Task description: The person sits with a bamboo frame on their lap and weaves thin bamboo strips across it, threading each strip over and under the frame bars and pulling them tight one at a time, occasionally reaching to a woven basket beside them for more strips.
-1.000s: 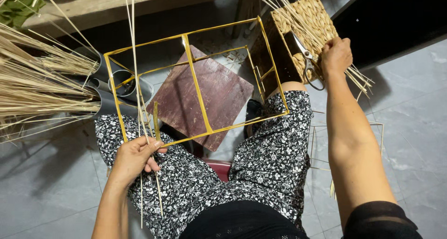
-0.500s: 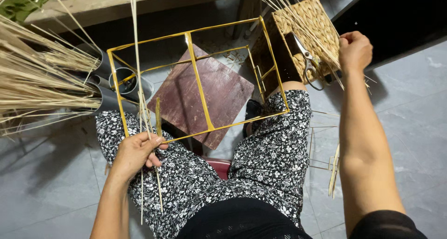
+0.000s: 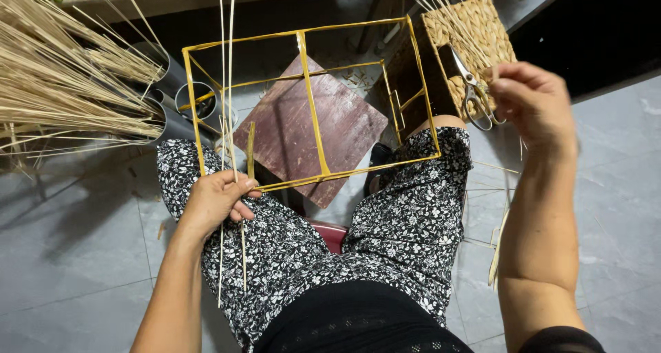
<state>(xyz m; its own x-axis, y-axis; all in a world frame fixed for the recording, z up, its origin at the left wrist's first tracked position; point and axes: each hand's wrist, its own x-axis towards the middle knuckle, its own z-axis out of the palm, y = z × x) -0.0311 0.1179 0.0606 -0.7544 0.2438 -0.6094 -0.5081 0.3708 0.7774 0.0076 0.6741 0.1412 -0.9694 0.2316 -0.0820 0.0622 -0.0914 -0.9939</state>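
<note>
A yellow wire box frame (image 3: 311, 105) rests on my lap, over my black-and-white patterned trousers. My left hand (image 3: 215, 203) grips a few long thin straw strands (image 3: 226, 64) at the frame's near left corner; they run upright past the top of the view and hang below my fist. My right hand (image 3: 533, 109) is raised at the right, fingers pinched on thin straw strands (image 3: 460, 33) that slant up over a woven straw box (image 3: 475, 29). Scissors (image 3: 474, 91) lie on that box, just left of my right fingertips.
A large bundle of dry straw (image 3: 62, 84) fans out at the left over grey pipes (image 3: 182, 98). A dark red square board (image 3: 310, 129) lies on the floor under the frame. Loose straw pieces (image 3: 497, 246) lie on the grey tiles by my right leg.
My right hand has lifted off the woven box and drawn back to the right, with only a few strands left in it. My left hand and the frame have stayed in place.
</note>
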